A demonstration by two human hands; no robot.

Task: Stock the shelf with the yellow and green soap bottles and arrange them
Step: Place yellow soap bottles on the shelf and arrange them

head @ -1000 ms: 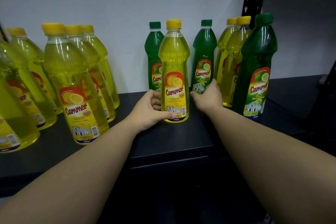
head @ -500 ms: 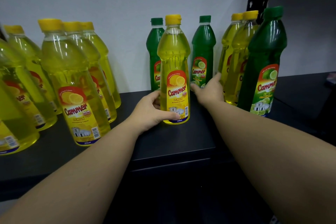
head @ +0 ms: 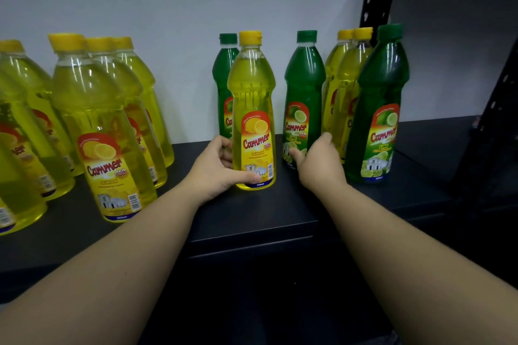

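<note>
**Operator:** Nearest the camera, my two forearms reach over the front edge of the shelf (head: 252, 230). My left hand (head: 217, 169) grasps the front yellow bottle (head: 253, 109) low down: thumb across the bottom of its label, fingers curled round its left side. It stands on the shelf, upright, cap at the top, long axis vertical, label facing me.

**Trainee:** And the other hand?

**Operator:** My right hand (head: 319, 161) sits a little farther in, at the base of the middle green bottle (head: 304, 98). The thumb touches the lower label and the fingers curl round its right side, so I read it as a hold, though the far fingers are hidden. That bottle also stands upright, label forward, just right of the yellow one and slightly behind it.

**Trainee:** Which relation governs the next move?

**Operator:** In my judgement, the gap between those two bottles. Each hand is already on its own bottle, left on yellow, right on green, so neither arm needs to cross. Any sliding would be across the shelf, at right angles to the vertical axes, and low grips should resist tipping.

**Trainee:** What lies beyond?

**Operator:** A rear green bottle (head: 225, 84) stands directly behind the yellow one, near the wall (head: 182, 8). To the right, two yellow bottles (head: 347, 87) stand behind a large green bottle (head: 382, 103). A yellow group (head: 98, 120) fills the left.
</note>
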